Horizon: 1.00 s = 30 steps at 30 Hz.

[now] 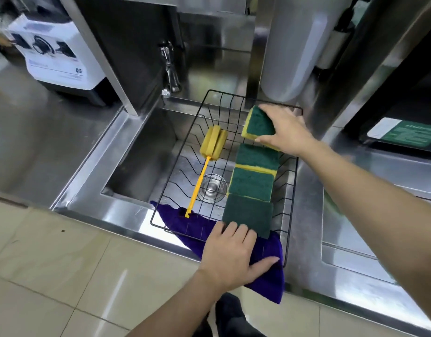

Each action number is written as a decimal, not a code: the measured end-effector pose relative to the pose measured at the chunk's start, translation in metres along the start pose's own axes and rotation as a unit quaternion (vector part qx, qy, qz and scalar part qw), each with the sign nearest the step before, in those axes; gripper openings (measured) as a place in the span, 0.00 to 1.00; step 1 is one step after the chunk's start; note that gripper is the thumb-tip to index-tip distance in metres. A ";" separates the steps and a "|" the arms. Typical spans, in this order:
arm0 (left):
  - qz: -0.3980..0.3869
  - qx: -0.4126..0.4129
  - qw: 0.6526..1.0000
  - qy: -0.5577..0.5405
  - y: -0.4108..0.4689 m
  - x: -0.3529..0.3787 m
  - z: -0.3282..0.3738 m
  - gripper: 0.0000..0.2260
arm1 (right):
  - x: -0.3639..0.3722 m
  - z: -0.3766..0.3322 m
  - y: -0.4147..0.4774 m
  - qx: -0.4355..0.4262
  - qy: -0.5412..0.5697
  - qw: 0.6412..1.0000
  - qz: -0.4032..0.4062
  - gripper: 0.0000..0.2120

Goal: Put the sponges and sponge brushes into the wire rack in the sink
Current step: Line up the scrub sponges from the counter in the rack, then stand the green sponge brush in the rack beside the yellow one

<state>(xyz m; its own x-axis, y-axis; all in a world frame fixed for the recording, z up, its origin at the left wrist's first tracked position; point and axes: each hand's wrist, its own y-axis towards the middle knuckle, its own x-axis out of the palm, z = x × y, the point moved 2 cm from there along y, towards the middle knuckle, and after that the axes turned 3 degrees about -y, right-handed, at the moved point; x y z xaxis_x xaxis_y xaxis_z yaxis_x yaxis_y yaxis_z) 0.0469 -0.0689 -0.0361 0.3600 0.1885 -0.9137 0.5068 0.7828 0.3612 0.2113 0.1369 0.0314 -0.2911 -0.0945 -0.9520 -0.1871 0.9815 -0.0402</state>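
Green sponge [259, 125], underside hidden by right hand [286, 128]

The right hand [286, 128] reaches forward on a bare, nearly straight arm that enters from the right edge. Its palm faces down and left, with the fingers [270, 109] curled over the top of a sponge [259, 124] and the thumb underneath, pinching it so the sponge is tilted. The left hand [230, 257] comes in from the bottom of the view on a bare forearm. It lies flat, palm down, with the fingers together and pointing forward and the thumb spread out to the right, pressing on a cloth [270, 276].
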 end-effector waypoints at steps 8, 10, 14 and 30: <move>-0.019 -0.005 1.000 0.010 0.000 0.002 -0.006 0.23 | 0.022 0.005 0.026 0.010 -0.075 0.995 -0.067 0.36; -0.024 -0.005 1.000 0.011 0.000 0.002 -0.007 0.23 | 0.026 0.009 0.031 0.010 -0.087 0.992 -0.091 0.35; -0.023 -0.001 1.000 0.007 0.000 0.002 -0.006 0.23 | 0.032 0.014 0.039 0.021 -0.112 0.983 -0.143 0.32; -0.048 0.016 0.999 -0.005 0.002 0.000 -0.005 0.21 | 0.024 0.022 0.013 0.027 -0.080 0.986 -0.142 0.31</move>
<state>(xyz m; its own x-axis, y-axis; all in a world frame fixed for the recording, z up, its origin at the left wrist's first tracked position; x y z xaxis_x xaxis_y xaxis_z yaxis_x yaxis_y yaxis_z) 0.0445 -0.0643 -0.0360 0.3166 0.1071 -0.9425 0.5637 0.7779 0.2777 0.2226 0.1512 0.0009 -0.0816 -0.3444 -0.9353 -0.1884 0.9268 -0.3248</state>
